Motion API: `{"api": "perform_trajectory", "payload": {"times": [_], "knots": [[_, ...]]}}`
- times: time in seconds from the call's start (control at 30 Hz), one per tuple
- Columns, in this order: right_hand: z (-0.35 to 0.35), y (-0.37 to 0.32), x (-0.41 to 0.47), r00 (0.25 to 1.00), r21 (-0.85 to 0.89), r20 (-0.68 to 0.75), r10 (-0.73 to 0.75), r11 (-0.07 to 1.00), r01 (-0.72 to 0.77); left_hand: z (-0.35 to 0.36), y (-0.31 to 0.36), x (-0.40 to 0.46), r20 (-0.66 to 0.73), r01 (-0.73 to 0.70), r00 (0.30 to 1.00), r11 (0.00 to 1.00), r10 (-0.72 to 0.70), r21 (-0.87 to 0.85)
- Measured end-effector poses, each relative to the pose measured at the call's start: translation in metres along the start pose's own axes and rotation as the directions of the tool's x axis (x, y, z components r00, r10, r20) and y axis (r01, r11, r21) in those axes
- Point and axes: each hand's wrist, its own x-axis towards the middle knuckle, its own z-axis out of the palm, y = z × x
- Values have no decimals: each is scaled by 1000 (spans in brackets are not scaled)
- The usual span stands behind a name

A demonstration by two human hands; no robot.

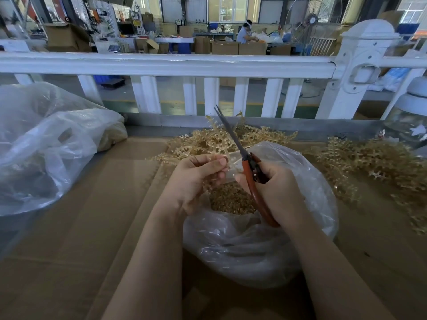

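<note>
Gold sprig [231, 159] was pinched in the left hand [196, 179] over the bag [254, 250]. The right hand [277, 188] gripped the scissors [231, 137]. Likely hazard: fingertips beside the blades could be nicked, and cut pieces could miss the bag.

Open bag [265, 245] betw. arms; sprig piles [369, 162] behind.

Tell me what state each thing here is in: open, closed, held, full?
Scissors: blades nearly closed, pointing up and away, held by the right hand.
Gold sprig: pinched by the left hand, above the bag.
Clear bag: mouth open, gold pieces inside.
Loose sprigs: heaped on the cardboard.
Large bag: crumpled, lying at the left.
</note>
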Motion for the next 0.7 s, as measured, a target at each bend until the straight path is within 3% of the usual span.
{"api": "perform_trajectory", "payload": {"times": [0.2,0.37,0.7], "knots": [[-1,3,-4,998,-273,-12,-59,961,53,1,-1,3,-69,-136,988,991,137,10],[0,6,-4,997,-342,-1,-73,937,68,1,0,0,54,-85,995,995,82,49],[-5,9,-5,989,-535,35,-141,833,138,0,0,2,-55,-93,994,995,91,-29]]}}
